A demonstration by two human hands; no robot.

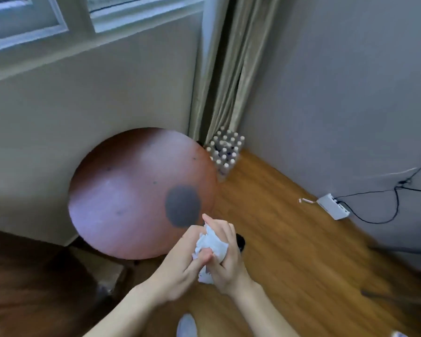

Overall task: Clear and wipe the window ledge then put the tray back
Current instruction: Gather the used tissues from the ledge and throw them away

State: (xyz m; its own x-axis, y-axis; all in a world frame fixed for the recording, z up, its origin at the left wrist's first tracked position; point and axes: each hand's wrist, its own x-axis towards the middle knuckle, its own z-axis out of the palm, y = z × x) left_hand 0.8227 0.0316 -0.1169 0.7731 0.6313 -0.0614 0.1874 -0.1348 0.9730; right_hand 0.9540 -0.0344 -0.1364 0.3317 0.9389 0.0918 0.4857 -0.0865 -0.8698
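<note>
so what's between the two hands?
A crumpled white tissue sits between them: the left hand and the right hand both grip it, in front of the round brown table. Head view shows it.

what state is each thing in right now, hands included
left hand: grip curled on the tissue
right hand: grip curled on the tissue
tissue: crumpled, held between both hands
round table: bare, dark round mark near its right edge
curtain: drawn to the corner

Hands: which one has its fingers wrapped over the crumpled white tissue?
The right hand; its fingers curl over the crumpled white tissue, while the left hand pinches it from below.
</note>
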